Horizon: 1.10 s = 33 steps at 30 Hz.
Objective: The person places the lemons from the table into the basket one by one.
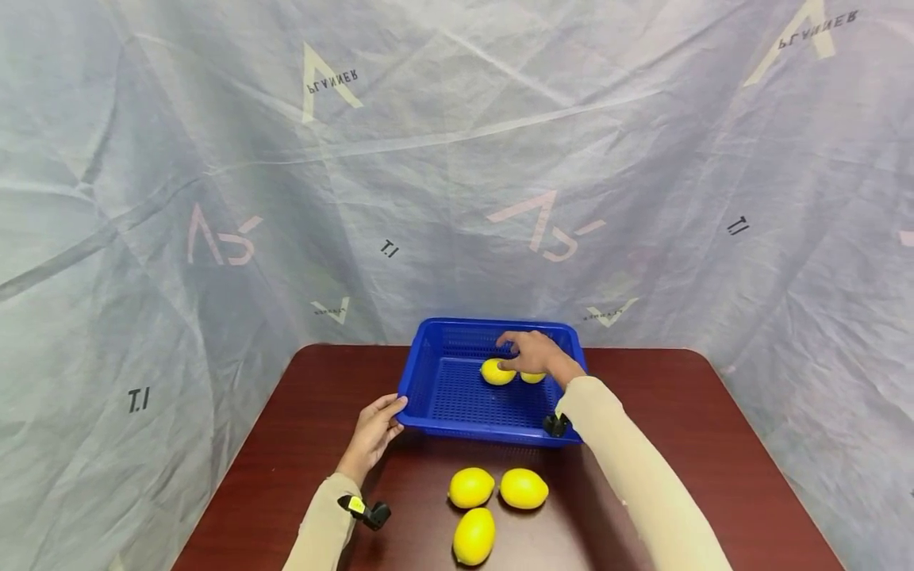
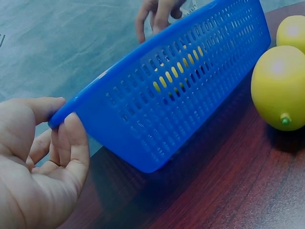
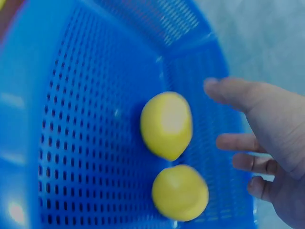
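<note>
A blue perforated plastic basket (image 1: 457,396) stands toward the back of the table. My left hand (image 1: 374,428) pinches its near left corner; in the left wrist view the thumb and fingers (image 2: 76,143) grip the rim. Inside the basket lie two lemons, one lemon (image 3: 167,125) beside another lemon (image 3: 180,193). My right hand (image 1: 534,354) hovers over them, and in the right wrist view its fingers are spread and apart from both, with nothing held. In front of the basket three more lemons rest on the table: a left lemon (image 1: 471,488), a right lemon (image 1: 524,488) and a nearer lemon (image 1: 474,537).
The dark red-brown wooden table (image 1: 286,460) has rounded far corners. Grey printed fabric (image 1: 443,159) hangs behind it and along both sides. Each sleeve carries a small black wrist camera, such as the left camera (image 1: 371,514).
</note>
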Each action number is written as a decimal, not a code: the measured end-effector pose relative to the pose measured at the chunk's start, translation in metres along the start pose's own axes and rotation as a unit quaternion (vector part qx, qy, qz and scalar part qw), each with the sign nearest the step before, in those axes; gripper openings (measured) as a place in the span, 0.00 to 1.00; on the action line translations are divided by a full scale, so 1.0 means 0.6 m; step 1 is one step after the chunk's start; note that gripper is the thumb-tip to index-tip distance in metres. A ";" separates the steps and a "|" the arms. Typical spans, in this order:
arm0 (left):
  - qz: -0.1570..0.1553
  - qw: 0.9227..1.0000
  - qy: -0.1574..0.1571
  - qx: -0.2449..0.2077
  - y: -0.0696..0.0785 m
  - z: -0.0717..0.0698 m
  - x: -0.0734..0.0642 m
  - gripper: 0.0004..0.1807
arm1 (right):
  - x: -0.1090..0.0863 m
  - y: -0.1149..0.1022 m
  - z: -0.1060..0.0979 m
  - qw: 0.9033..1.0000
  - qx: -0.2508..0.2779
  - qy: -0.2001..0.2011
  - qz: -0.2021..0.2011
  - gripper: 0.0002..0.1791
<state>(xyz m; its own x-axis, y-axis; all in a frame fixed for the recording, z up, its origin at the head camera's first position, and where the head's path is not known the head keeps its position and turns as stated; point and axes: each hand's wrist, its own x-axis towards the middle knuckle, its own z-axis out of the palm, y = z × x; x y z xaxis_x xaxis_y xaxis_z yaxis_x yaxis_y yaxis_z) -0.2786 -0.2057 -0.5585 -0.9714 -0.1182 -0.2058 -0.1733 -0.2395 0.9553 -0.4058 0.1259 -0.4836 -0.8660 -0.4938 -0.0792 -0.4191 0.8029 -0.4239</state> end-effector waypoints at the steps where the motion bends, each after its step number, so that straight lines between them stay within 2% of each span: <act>1: -0.003 1.000 0.003 -0.003 0.000 0.000 0.000 0.20 | -0.006 -0.002 -0.005 1.000 0.004 0.008 -0.005 0.29; 5: -0.004 1.000 0.005 -0.002 0.000 -0.003 0.001 0.20 | -0.036 -0.014 -0.022 0.998 0.012 0.049 -0.023 0.28; 10: -0.004 1.000 0.005 -0.005 0.000 -0.005 0.000 0.19 | -0.083 -0.027 -0.034 0.995 0.013 0.100 -0.026 0.27; 15: -0.003 1.000 0.003 -0.010 -0.002 0.000 0.000 0.17 | -0.145 -0.041 -0.037 0.985 0.026 0.167 -0.033 0.27; 18: -0.001 1.000 0.003 -0.010 -0.004 -0.002 0.001 0.17 | -0.182 -0.051 -0.026 0.978 0.037 0.199 -0.049 0.26; 22: -0.001 1.000 0.004 -0.015 -0.005 0.000 0.002 0.18 | -0.227 -0.061 -0.006 0.974 0.039 0.217 -0.061 0.26; 26: -0.001 1.000 0.003 -0.016 -0.006 0.001 0.002 0.19 | -0.269 -0.071 0.017 0.973 0.046 0.219 -0.053 0.26; 33: 0.001 1.000 0.003 -0.020 -0.006 0.001 0.001 0.20 | -0.321 -0.083 0.051 0.973 0.065 0.218 -0.045 0.25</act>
<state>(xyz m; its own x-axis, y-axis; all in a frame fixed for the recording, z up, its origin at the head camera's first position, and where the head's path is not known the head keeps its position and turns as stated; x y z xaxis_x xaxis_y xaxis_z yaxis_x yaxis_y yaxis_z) -0.2786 -0.2043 -0.5620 -0.9706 -0.1254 -0.2056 -0.1646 -0.2780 0.9464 -0.2099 0.1705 -0.4748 -0.8731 -0.3489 0.3405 -0.4843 0.7009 -0.5236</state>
